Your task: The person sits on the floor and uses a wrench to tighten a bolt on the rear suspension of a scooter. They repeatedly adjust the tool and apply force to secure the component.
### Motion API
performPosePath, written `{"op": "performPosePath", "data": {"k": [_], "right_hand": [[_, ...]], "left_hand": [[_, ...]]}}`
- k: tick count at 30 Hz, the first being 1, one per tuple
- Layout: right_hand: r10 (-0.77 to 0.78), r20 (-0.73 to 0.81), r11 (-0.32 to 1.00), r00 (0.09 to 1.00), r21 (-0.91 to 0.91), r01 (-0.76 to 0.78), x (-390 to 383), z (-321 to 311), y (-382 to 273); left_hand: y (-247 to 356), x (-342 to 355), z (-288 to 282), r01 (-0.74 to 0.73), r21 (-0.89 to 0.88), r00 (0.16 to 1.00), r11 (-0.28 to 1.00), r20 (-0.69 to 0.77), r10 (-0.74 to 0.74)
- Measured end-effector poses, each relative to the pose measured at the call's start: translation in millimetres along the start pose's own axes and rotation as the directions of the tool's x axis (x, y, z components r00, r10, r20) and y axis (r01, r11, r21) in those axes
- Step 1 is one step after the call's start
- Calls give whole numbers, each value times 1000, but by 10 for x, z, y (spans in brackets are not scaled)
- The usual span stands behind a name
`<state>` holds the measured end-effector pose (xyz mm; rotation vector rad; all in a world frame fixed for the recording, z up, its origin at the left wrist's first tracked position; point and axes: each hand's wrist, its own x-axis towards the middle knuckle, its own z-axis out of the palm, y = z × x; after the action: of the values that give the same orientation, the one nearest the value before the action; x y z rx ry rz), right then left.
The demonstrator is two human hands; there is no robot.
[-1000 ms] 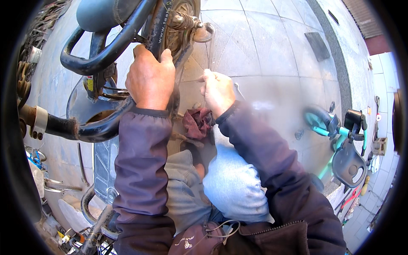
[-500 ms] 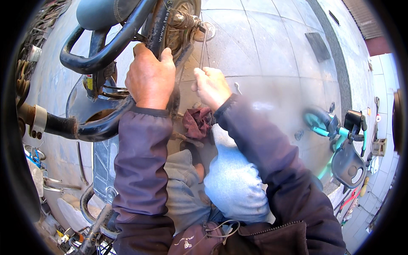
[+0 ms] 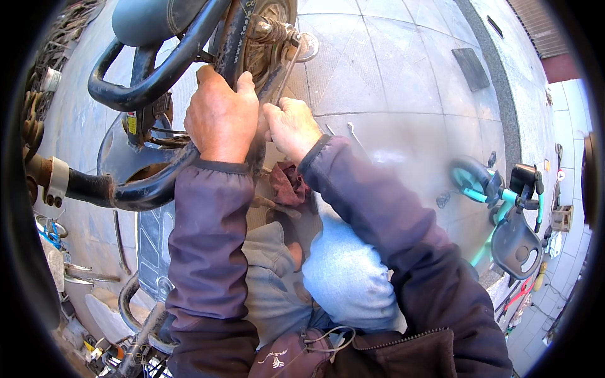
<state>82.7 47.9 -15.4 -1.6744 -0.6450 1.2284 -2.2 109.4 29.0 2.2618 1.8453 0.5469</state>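
Observation:
A black-framed bike or scooter stands at the upper left, its wheel [image 3: 263, 47] and axle hub toward the top middle. My left hand [image 3: 220, 113] is closed over the wheel's black tyre [image 3: 234, 44], its fingertips hidden on the far side. My right hand [image 3: 290, 126] is closed around the near end of a slim metal wrench [image 3: 288, 74]. The wrench's far end meets the axle, beside a round metal disc [image 3: 307, 47]. Below my right hand lies a crumpled dark red cloth [image 3: 290, 183]. A second wrench [image 3: 358, 137] rests on the floor to the right.
A curved black tube rack [image 3: 135, 88] and padded seat [image 3: 144, 22] crowd my left hand. At the right stands a turquoise children's ride-on [image 3: 504, 201]. A dark flat slab [image 3: 471, 69] lies on the tiles [image 3: 403, 69]. Tools and parts line both sides.
My right hand has swung left, close beside my left hand, and the wrench has turned with it about the axle. My left hand has stayed almost still.

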Motion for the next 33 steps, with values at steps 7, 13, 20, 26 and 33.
{"op": "performPosePath", "data": {"k": [7, 13, 20, 26, 33], "right_hand": [[231, 124, 822, 965, 505, -261, 252, 185, 67], [280, 19, 834, 960, 491, -253, 319, 249, 77], [151, -290, 980, 945, -84, -182, 597, 362, 210], [-51, -230, 841, 972, -534, -82, 368, 279, 2], [-38, -236, 828, 971, -551, -102, 363, 322, -32]], "left_hand": [[-8, -4, -17, 25, -33, 1000, 999, 11, -24], [5, -7, -64, 37, -55, 999, 998, 22, -35], [33, -32, -64, 28, -85, 1000, 996, 15, -26], [26, -23, -81, 19, -87, 1000, 996, 8, -19], [-21, 13, -91, 48, -125, 997, 991, 66, -40]]}}
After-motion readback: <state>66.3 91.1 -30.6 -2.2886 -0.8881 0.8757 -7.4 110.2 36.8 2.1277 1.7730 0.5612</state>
